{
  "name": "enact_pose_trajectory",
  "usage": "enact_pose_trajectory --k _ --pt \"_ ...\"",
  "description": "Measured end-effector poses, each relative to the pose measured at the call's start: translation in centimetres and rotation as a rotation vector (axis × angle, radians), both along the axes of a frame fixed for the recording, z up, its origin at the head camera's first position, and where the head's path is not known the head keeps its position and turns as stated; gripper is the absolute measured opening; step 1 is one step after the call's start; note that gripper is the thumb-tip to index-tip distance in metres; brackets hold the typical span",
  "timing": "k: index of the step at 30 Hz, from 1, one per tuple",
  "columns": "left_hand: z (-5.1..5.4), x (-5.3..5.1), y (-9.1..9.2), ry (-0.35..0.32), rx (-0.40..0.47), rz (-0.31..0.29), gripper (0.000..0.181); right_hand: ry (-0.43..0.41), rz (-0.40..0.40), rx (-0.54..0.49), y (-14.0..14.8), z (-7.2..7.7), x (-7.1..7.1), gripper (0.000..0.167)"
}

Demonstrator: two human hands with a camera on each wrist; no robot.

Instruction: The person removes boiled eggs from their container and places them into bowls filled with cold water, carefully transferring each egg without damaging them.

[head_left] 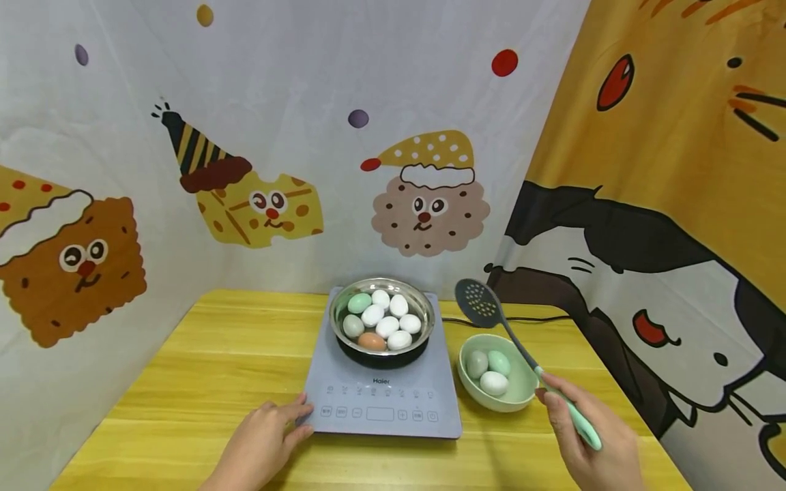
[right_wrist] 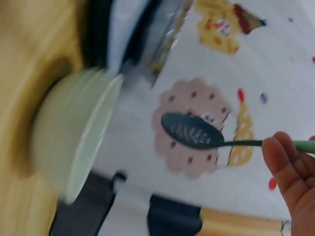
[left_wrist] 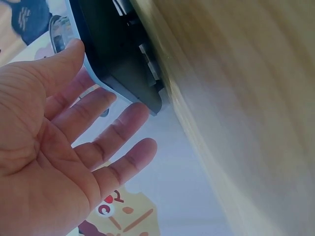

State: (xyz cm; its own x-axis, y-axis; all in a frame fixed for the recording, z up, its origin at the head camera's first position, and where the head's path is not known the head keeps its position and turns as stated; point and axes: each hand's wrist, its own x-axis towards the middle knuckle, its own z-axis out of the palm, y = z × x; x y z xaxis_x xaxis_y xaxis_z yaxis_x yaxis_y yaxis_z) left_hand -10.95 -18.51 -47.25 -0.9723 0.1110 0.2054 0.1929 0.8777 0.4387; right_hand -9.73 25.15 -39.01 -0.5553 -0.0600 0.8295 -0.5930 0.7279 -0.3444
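- Right hand (head_left: 592, 426) was curled round the pale green grip of a slotted spoon (head_left: 479, 303), thumb and fingers closed on it.
- Spoon head, dark grey and pierced with holes, hung at about 11 o'clock from that hand — raised clear of the green bowl (head_left: 500, 404).
- Left hand (head_left: 260, 436) was mostly open, fingers spread and slightly bent, gripping nothing; its thumb and forefinger touched the edge of the induction cooker (head_left: 432, 382) near the cooker's 8 o'clock corner.
- At 12 o'clock on the cooker stood a steel-lined pan (head_left: 381, 359) with nine eggs in it: six white, a green one at 10 o'clock, a grey-green one at 9 and a brown one (head_left: 371, 341) near 6.
- The bowl sat just beside the cooker, at its 3 o'clock side, holding three eggs — grey-green at 10 o'clock, green (head_left: 499, 363) near 12, white (head_left: 494, 383) towards 7.
- A black cord (head_left: 540, 319) ran over the wooden table (head_left: 209, 368) from the cooker's 2 o'clock side.
- Beyond the table, at 12 o'clock, hung a white cloth (head_left: 288, 88) printed with cartoon snacks.
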Motion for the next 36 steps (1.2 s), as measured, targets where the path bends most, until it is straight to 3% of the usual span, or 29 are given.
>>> enact_pose_trajectory --k 6,12,17,20,27,32,36 --pt "0.1 0.1 0.0 -0.003 -0.028 0.023 0.033 0.085 0.408 0.012 -3.4 0.4 -3.8 0.020" --pt "0.1 0.2 0.3 0.001 -0.056 0.040 0.034 0.110 0.564 0.148 -6.2 0.6 -6.2 0.022" --pt "0.2 0.2 0.2 -0.007 -0.056 0.040 0.034 0.140 0.614 0.290 -7.1 1.0 -6.8 0.025" --pt "0.2 0.2 0.2 -0.002 -0.060 0.040 0.034 0.113 0.624 0.352 -7.2 1.4 -7.0 0.025" --pt "0.3 0.2 0.2 0.012 -0.061 0.037 0.033 0.021 0.621 0.429 -7.0 2.4 -7.1 0.023" --pt "0.3 0.2 0.3 0.011 -0.062 0.040 0.033 0.030 0.623 0.485 -7.5 3.0 -7.2 0.023" --pt "0.3 0.2 0.3 0.006 -0.068 0.045 0.032 0.022 0.632 0.473 -8.2 2.8 -7.3 0.021"
